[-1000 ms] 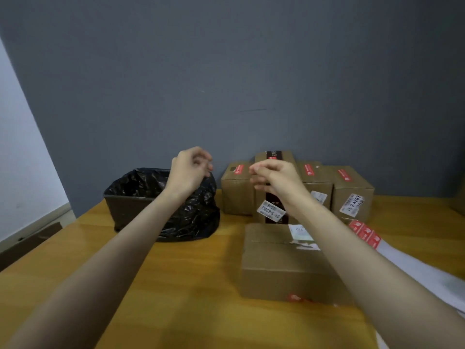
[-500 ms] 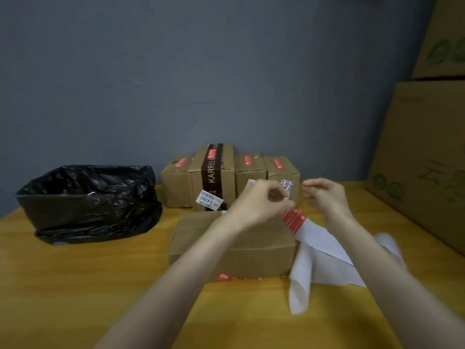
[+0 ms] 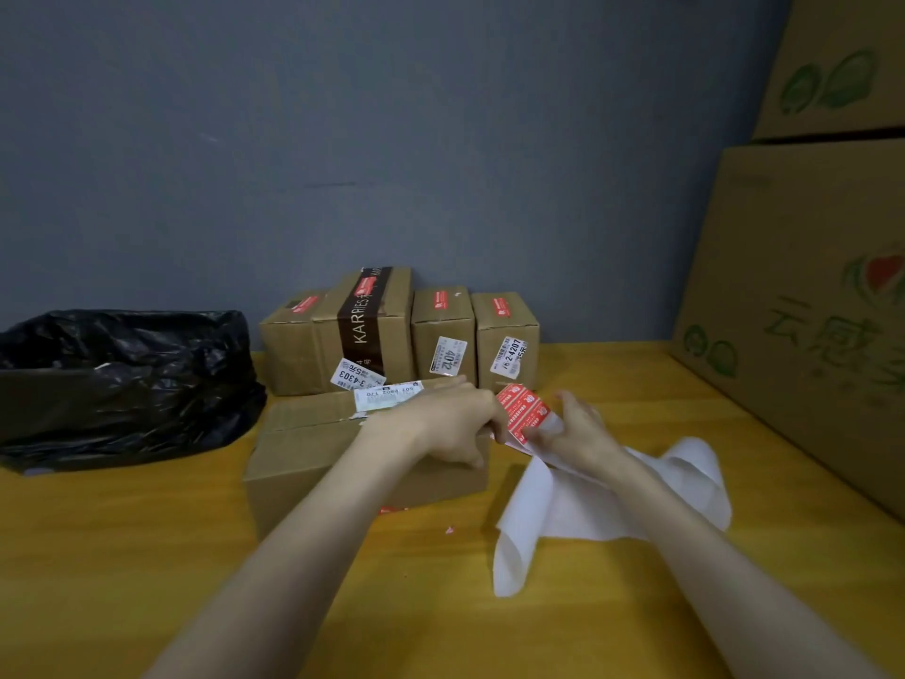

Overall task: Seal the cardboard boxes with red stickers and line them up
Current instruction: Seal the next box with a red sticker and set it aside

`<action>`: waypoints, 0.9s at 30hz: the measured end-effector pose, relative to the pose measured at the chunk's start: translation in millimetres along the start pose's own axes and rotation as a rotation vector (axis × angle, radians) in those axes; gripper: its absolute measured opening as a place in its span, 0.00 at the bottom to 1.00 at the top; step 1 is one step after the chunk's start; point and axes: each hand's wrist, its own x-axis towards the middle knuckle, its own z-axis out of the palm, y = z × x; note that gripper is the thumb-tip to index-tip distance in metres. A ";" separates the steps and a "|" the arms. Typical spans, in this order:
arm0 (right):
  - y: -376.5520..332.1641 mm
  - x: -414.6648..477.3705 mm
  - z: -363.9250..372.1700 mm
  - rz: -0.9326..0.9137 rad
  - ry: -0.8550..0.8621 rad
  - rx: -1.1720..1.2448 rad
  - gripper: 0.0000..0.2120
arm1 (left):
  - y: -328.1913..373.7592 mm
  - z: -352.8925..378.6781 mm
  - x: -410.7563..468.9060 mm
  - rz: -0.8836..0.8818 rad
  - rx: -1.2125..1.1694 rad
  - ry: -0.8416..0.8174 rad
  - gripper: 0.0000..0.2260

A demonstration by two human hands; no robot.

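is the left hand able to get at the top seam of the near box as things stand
Probably yes: the left hand sits over the right end of the near box, nothing between, though its fingers seem to pinch the red sticker strip.

Four small brown cardboard boxes (image 3: 443,330) are standing behind a flat cardboard box (image 3: 313,448); a black bag-lined bin (image 3: 122,384) is sitting to its left.

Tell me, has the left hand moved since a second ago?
Yes. The left hand was up over the black bag; now it is right of the bag and lower, pinching the red stickers beside the near box.
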 end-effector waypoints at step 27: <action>-25.1 -8.0 -71.9 -0.072 0.086 0.862 0.09 | 25.0 10.5 42.2 -0.346 -1.079 0.678 0.02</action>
